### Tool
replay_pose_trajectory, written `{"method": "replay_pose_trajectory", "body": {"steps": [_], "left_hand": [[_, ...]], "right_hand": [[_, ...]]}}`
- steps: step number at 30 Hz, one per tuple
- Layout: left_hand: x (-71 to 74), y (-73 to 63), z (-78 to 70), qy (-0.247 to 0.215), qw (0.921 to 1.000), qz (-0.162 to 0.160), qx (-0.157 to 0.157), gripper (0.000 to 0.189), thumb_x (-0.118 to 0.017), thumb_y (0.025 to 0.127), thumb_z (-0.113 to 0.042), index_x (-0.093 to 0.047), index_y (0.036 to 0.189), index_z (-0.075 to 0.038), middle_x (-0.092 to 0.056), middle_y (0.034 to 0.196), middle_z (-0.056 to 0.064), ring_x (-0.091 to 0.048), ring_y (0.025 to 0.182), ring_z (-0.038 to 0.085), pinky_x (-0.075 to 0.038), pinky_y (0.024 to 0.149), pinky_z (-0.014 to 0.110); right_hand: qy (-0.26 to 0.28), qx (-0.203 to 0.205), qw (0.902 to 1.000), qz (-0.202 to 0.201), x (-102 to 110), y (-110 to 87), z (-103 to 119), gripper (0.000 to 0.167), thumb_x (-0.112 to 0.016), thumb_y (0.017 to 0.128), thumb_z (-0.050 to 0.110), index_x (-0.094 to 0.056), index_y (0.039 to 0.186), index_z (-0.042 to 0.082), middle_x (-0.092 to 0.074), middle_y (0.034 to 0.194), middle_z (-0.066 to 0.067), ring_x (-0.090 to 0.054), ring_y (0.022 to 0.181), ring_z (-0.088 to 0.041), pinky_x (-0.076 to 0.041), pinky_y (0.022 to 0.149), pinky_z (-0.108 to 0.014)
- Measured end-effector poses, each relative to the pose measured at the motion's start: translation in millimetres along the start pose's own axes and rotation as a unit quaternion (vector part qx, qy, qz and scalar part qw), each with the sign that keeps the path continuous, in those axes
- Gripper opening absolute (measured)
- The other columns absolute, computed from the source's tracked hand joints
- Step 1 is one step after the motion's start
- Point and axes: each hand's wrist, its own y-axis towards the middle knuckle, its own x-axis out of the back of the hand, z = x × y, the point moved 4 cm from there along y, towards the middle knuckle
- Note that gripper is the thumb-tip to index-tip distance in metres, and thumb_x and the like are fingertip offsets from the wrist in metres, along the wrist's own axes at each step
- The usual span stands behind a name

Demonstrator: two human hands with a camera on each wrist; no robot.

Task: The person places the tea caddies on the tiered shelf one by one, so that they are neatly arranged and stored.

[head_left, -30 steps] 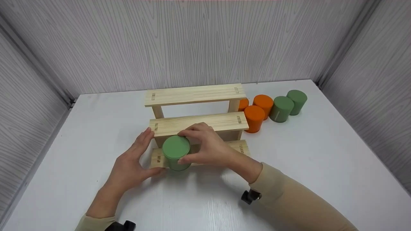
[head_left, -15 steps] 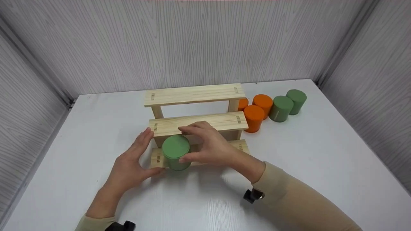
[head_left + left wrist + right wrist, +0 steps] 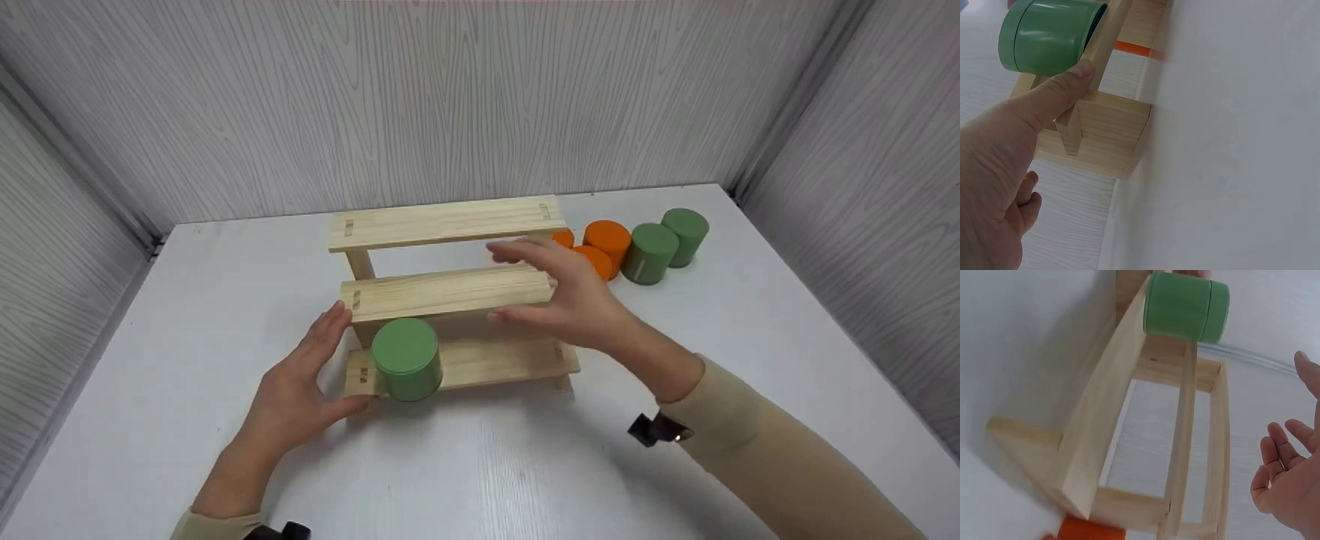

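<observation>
1. In the head view, the right hand (image 3: 574, 300) partly hides the middle board (image 3: 442, 294) and nearest orange canister (image 3: 596, 261) from us;
2. in the left wrist view, we find the green canister (image 3: 1047, 36) cropped above;
3. in the right wrist view, an orange thing (image 3: 1093, 530) cropped below.

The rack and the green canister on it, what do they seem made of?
Rack: pale, apparently unvarnished wood; grain and darker joint marks show. Green canister: smooth, soft sheen in the left wrist view; perhaps coated metal or plastic, I can't tell which.
</observation>
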Motion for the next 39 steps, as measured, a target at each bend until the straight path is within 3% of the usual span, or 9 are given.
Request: {"method": "replay_pose_trajectory", "body": {"steps": [7,12,19,28,33,39], "left_hand": [[0.5,-0.4,-0.7,0.003,1.0000,-0.005,-0.006,0.132,-0.106,0.062,-0.020,-0.030,0.170,-0.020,-0.029,0.174,-0.001,-0.034,0.157,0.028,-0.040,0.119,0.046],[1.8,-1.2,-0.7,0.000,0.9999,-0.004,-0.011,0.131,-0.106,0.063,-0.023,-0.030,0.169,-0.020,-0.030,0.174,0.001,-0.035,0.156,0.032,-0.043,0.118,0.051],[3.0,-4.1,1.4,-0.010,0.9999,-0.007,-0.006,0.128,-0.105,0.064,-0.027,-0.031,0.169,-0.021,-0.030,0.174,-0.002,-0.033,0.157,0.030,-0.042,0.118,0.052],[1.2,-3.1,2.2,-0.008,1.0000,-0.003,-0.001,0.126,-0.104,0.066,-0.025,-0.031,0.169,-0.021,-0.030,0.174,-0.002,-0.034,0.157,0.029,-0.043,0.118,0.051],[-2.2,-0.8,1.6,-0.003,1.0000,0.001,-0.004,0.127,-0.104,0.066,-0.026,-0.031,0.169,-0.020,-0.029,0.174,0.000,-0.034,0.156,0.031,-0.043,0.118,0.052],[-2.3,0.2,1.4,-0.006,0.9999,0.008,0.000,0.126,-0.104,0.067,-0.026,-0.031,0.169,-0.021,-0.028,0.175,-0.001,-0.032,0.157,0.030,-0.042,0.119,0.051]], "right_hand": [[-0.048,-0.042,0.9968,-0.049,72,-9.2,-27,0.069,-0.093,0.084,0.019,-0.065,0.146,0.012,-0.070,0.133,-0.001,-0.059,0.124,-0.016,-0.045,0.101,-0.040],[-0.106,-0.091,0.9876,-0.073,120,-20.8,-48,0.065,-0.088,0.090,0.021,-0.063,0.149,0.017,-0.069,0.134,-0.004,-0.057,0.123,-0.016,-0.042,0.094,-0.029],[-0.089,-0.153,0.9783,-0.108,171,-37.4,-81,0.062,-0.086,0.091,0.017,-0.063,0.149,0.017,-0.069,0.130,0.001,-0.057,0.118,-0.007,-0.041,0.091,-0.022],[-0.101,-0.252,0.9582,-0.091,211,-55.2,-130,0.069,-0.084,0.094,0.031,-0.056,0.156,0.022,-0.063,0.143,-0.002,-0.054,0.126,-0.007,-0.043,0.099,-0.020],[-0.092,-0.283,0.9509,-0.086,224,-69.4,-157,0.071,-0.082,0.096,0.035,-0.052,0.159,0.024,-0.059,0.148,-0.005,-0.054,0.130,-0.011,-0.044,0.092,-0.012],[-0.087,-0.318,0.9412,-0.076,229,-84.5,-187,0.074,-0.079,0.097,0.039,-0.047,0.162,0.023,-0.053,0.155,-0.010,-0.050,0.140,-0.024,-0.045,0.088,-0.008]]}}
